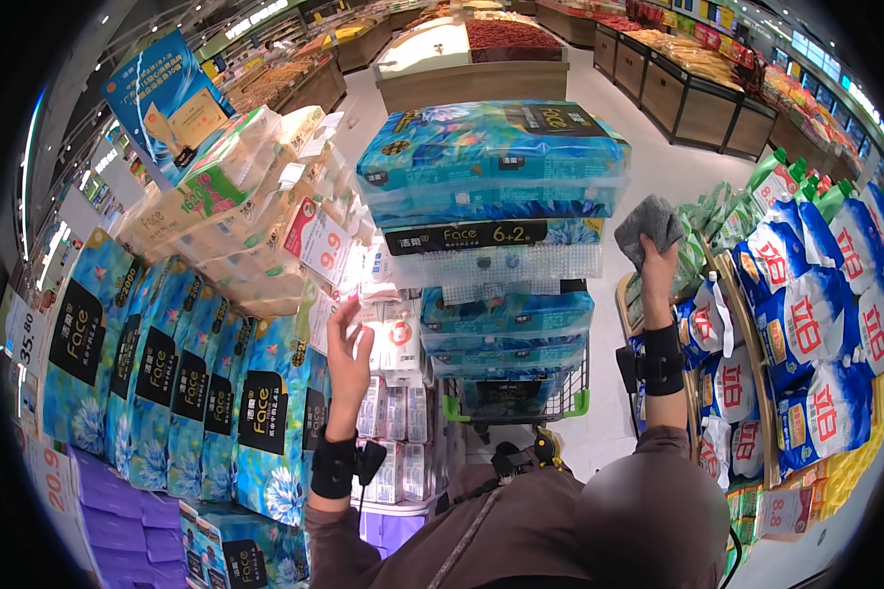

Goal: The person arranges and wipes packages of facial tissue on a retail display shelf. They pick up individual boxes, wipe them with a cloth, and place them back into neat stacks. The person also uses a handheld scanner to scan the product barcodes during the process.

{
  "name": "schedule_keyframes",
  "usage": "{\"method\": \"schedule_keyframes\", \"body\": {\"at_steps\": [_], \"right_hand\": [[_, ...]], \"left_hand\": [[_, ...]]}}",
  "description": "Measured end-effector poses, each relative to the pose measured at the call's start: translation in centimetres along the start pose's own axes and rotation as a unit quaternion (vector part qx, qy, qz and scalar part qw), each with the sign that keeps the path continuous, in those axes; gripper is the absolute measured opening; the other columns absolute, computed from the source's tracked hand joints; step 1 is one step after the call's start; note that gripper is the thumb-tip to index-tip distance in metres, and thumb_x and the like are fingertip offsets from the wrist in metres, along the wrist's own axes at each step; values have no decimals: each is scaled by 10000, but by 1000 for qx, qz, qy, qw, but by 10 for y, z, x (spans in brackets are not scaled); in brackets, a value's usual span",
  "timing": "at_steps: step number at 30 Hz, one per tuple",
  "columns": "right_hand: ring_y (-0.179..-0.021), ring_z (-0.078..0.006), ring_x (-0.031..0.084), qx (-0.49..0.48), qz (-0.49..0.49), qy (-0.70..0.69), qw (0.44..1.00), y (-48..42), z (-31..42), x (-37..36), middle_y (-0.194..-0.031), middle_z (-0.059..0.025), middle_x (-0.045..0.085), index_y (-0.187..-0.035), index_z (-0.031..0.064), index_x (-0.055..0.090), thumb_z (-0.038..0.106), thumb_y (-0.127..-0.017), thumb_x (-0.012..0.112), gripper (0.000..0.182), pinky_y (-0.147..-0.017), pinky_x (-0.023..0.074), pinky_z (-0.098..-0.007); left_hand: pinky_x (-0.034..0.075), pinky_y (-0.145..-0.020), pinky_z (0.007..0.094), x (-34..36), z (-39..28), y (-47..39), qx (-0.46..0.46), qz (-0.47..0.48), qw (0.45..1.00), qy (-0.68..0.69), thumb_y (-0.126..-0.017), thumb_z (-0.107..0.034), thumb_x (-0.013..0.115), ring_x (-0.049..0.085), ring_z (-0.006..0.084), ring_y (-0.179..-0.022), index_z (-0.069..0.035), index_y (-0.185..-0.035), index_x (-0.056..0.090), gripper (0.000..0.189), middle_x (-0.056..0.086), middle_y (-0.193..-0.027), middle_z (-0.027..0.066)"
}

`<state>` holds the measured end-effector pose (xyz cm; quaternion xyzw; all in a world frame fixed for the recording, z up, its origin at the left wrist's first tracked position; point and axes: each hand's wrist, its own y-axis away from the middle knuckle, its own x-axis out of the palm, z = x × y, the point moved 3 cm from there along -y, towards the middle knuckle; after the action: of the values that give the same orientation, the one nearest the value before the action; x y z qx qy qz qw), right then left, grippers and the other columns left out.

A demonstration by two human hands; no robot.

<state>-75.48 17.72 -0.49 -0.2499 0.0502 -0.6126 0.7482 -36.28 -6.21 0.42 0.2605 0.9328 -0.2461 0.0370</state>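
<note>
My right hand [659, 258] is raised and closed around a folded grey cloth [650, 224], held right of a tall stack of blue tissue packs [486, 158]. The stack fills a shopping cart [576, 405] with green corner fittings, directly in front of my body. My left hand [350, 361] holds nothing; its fingers are apart and slightly curled, beside the white and pink boxed packs [394, 412] on a shelf. Left of that hand stand upright blue tissue packs [265, 420], with cream tissue packs [243, 213] piled behind them. Both wrists wear black straps.
At the right, blue and white detergent bags [810, 316] and green-capped bottles [770, 173] fill a wooden-edged rack. Purple packs [118, 515] lie at lower left. A blue sign [162, 103] stands at upper left. Ahead are bulk food bins [471, 81] and wood-sided counters [678, 88].
</note>
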Motion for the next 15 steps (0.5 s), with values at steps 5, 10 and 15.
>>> {"method": "schedule_keyframes", "body": {"at_steps": [5,10,15], "right_hand": [[-995,-195,510,48,45,-37,997,-38,-14,25,-1103,-114,523,-1166,-18,420,19,-770,549,418,-857,400,-291],[-947,-172,522,66,132,-48,988,-66,-21,50,-1078,-88,523,-1174,15,393,119,-811,525,401,-815,417,-282],[-946,-148,522,125,217,-52,967,-74,-17,68,-1090,-77,519,-1200,39,371,171,-839,515,410,-780,433,-273]], "left_hand": [[289,-981,359,8,-27,-71,54,-6,998,20,-864,-200,464,375,221,-1186,-8,-1231,360,427,408,-1254,136],[313,-961,358,14,-23,-135,-58,10,993,101,-895,-411,359,360,215,-1197,-22,-1265,351,536,390,-1278,118],[316,-945,352,24,1,-187,-168,102,957,213,-868,-480,365,409,207,-1138,-41,-1256,371,586,422,-1243,104]]}}
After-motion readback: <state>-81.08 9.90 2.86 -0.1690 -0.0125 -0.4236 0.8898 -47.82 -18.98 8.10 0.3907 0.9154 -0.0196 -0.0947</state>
